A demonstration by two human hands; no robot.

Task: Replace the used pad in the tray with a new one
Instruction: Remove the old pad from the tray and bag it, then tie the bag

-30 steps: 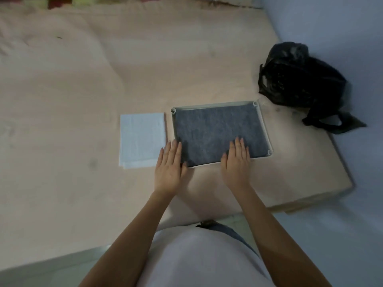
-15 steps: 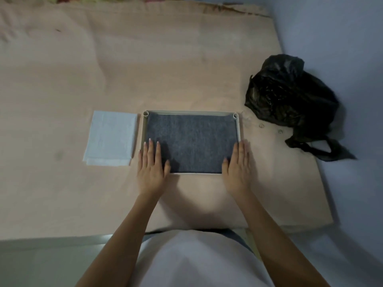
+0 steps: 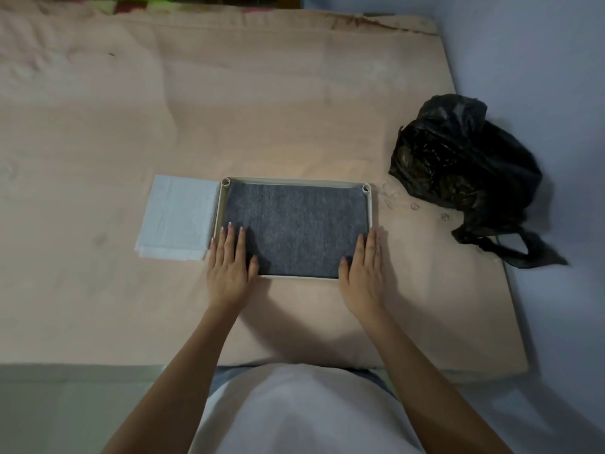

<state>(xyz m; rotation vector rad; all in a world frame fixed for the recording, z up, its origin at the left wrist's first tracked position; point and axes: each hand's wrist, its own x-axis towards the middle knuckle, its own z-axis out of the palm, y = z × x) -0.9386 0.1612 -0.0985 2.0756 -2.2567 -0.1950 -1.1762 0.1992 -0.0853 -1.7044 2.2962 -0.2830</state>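
Near the mattress's (image 3: 262,109) front edge, left hand (image 3: 229,267) and right hand (image 3: 363,273) lie flat, fingers spread and holding nothing, on the tray's (image 3: 294,182) near corners, the grey used pad (image 3: 296,229) not yet removed, the folded white new pad (image 3: 178,217) waiting just beside its left wall

A crumpled black plastic bag (image 3: 465,165) lies at the right edge of the peach sheet (image 3: 229,103) covering the mattress, with its handles trailing toward the near side. Just right of the bag is a pale blue wall (image 3: 540,60). A strip of patterned fabric (image 3: 137,1) shows along the sheet's far edge.
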